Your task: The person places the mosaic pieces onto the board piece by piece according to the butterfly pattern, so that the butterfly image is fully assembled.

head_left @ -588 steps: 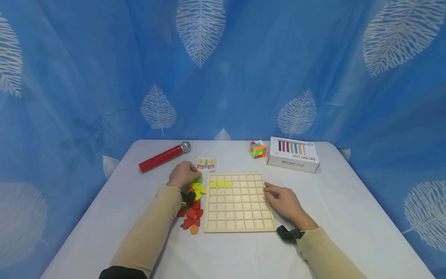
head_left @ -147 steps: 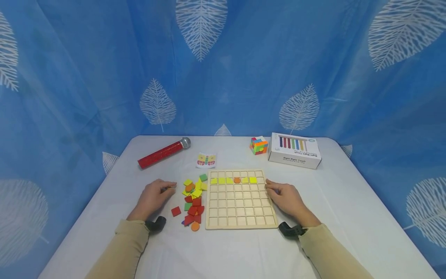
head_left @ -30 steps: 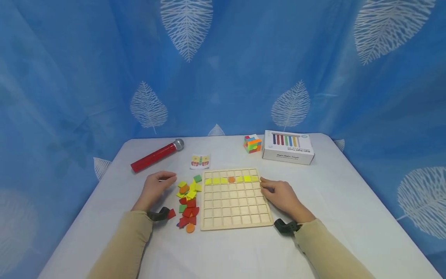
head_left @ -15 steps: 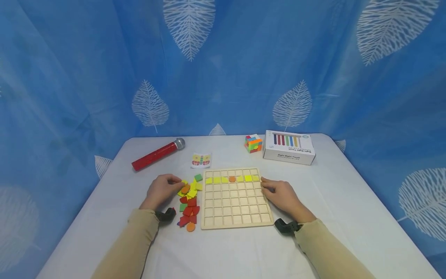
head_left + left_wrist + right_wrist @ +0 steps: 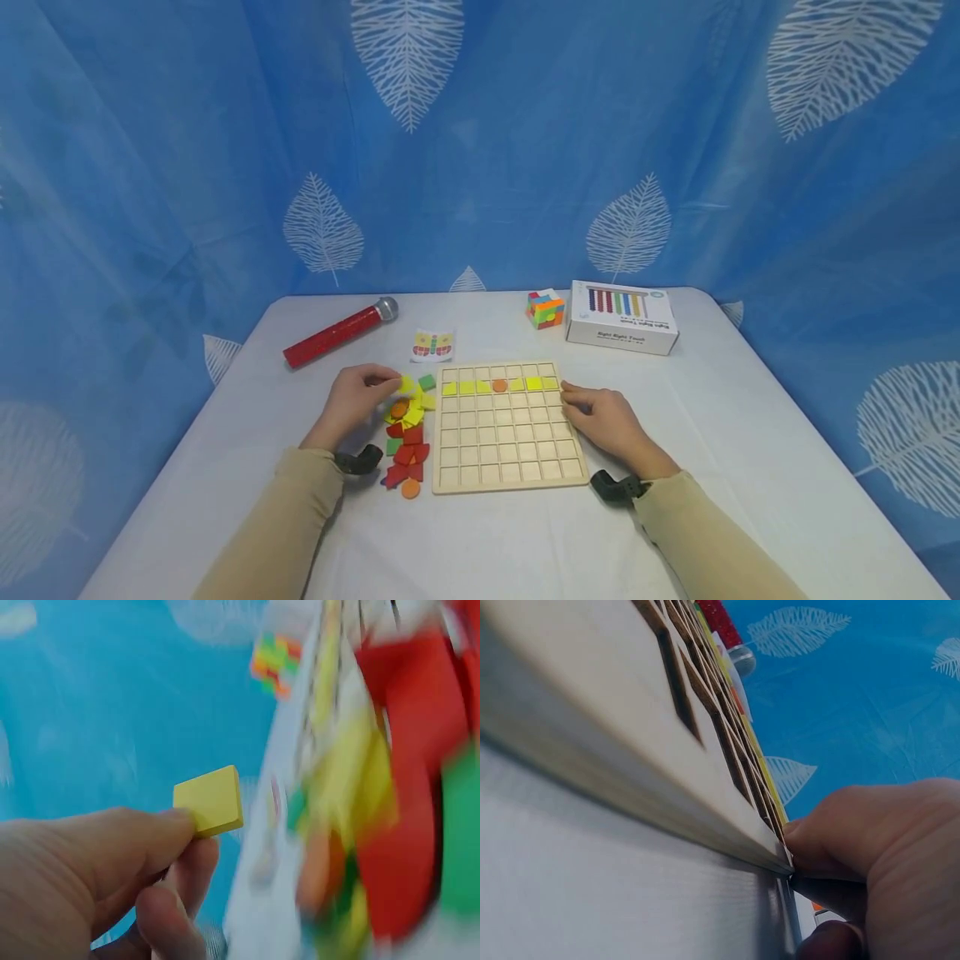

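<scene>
My left hand (image 5: 351, 407) pinches a yellow square tile (image 5: 208, 801) between thumb and fingers, lifted over the far end of the loose pile. That pile holds yellow tiles (image 5: 414, 417), red tiles (image 5: 412, 436), green ones and orange discs (image 5: 410, 488), left of the wooden grid board (image 5: 498, 435). Along the board's second row from the back lie several yellow pieces (image 5: 467, 387), with an orange disc (image 5: 499, 386) among them. At the board's right edge, my right hand (image 5: 609, 423) holds the rim, thumb on top in the right wrist view.
A small card (image 5: 432, 345) printed with a coloured butterfly pattern lies behind the pile. Further back are a red microphone (image 5: 333, 336) at left, a puzzle cube (image 5: 546, 309) and a white box (image 5: 622, 321) at right. A white cloth (image 5: 480, 550) covers the table.
Since 19.6 seconds ago, the row has grown from three yellow pieces to the board's right side. In the last second, my left hand reached right to the pile and lifted a yellow tile.
</scene>
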`<control>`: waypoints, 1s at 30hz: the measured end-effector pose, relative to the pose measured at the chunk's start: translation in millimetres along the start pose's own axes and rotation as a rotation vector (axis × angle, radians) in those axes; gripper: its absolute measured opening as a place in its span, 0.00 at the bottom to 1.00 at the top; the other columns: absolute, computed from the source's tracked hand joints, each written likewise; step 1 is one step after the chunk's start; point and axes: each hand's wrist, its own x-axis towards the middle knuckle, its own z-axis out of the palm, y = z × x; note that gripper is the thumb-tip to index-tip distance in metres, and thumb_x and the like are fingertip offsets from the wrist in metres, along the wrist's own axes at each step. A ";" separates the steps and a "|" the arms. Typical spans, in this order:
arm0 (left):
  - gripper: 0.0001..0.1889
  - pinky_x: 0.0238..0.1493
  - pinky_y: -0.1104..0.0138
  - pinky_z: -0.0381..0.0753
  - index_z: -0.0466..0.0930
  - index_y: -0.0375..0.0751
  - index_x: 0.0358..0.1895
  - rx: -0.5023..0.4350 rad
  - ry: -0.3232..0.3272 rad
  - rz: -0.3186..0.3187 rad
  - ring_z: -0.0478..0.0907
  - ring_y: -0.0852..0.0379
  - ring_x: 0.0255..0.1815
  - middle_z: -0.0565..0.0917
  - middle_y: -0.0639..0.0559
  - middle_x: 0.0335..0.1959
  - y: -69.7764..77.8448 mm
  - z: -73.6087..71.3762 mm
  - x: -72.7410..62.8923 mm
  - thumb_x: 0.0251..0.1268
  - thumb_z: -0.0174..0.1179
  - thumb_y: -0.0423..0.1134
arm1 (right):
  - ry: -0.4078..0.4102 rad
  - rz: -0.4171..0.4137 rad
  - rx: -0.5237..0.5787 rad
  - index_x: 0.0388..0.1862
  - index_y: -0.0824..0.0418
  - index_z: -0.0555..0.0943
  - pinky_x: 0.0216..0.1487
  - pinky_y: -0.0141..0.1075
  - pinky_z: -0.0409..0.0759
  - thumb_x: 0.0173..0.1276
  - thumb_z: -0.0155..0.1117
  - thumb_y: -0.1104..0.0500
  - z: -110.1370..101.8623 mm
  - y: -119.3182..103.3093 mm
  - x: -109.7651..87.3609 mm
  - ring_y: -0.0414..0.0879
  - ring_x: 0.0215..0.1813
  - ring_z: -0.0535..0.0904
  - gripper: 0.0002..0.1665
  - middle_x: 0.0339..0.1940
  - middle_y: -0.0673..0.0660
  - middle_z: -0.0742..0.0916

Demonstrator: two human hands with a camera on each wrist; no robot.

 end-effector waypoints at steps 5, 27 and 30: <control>0.10 0.42 0.65 0.82 0.88 0.50 0.48 0.013 -0.018 0.118 0.77 0.50 0.45 0.86 0.51 0.46 18.6 20.0 -5.2 0.68 0.69 0.46 | 0.002 -0.008 0.000 0.61 0.61 0.85 0.72 0.56 0.71 0.72 0.66 0.54 -0.4 0.1 1.7 0.58 0.72 0.76 0.21 0.69 0.55 0.81; 0.10 0.35 0.66 0.72 0.92 0.56 0.47 0.467 -0.003 0.275 0.75 0.59 0.35 0.85 0.60 0.39 29.0 54.9 -4.4 0.63 0.72 0.48 | 0.002 -0.009 0.011 0.61 0.60 0.85 0.72 0.56 0.70 0.74 0.65 0.53 0.0 -0.9 2.1 0.57 0.72 0.75 0.21 0.70 0.54 0.81; 0.10 0.32 0.66 0.71 0.93 0.57 0.45 0.481 -0.004 0.286 0.74 0.58 0.34 0.84 0.59 0.37 28.0 55.3 -4.0 0.62 0.73 0.48 | -0.004 -0.006 0.008 0.61 0.61 0.84 0.72 0.56 0.70 0.74 0.64 0.53 0.6 0.0 1.4 0.58 0.73 0.75 0.21 0.70 0.54 0.81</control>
